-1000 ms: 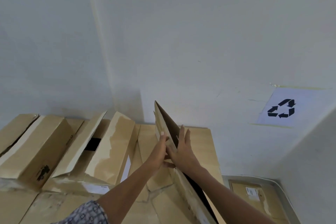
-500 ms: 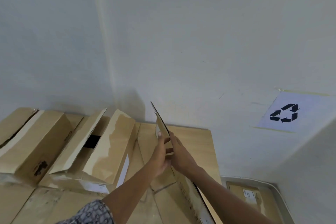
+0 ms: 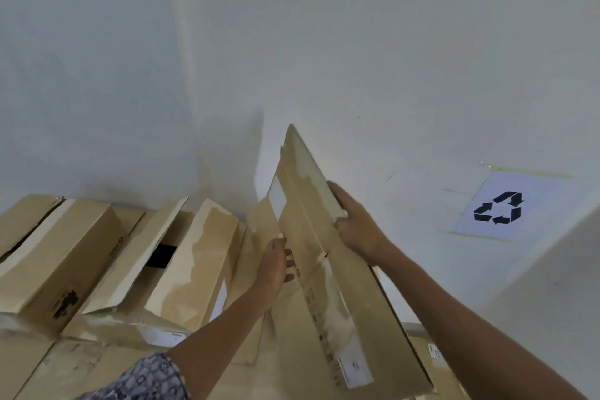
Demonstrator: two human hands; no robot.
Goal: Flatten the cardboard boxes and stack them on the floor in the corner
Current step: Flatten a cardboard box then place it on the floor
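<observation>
- The held box (image 3: 308, 237) is showing matt brown cardboard, its skin torn rough in pale strips.
- The wall (image 3: 357, 42) is looking matt, painted white.

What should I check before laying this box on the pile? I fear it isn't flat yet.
1. Held box collapsed flat: ok.
2. Right hand grips its upper edge: ok.
3. Left hand holds its left flap: ok.
4. Landing spot, hidden behind the box: cannot tell.
5. Boxes on the left flattened: not ok, none is flat yet.
</observation>
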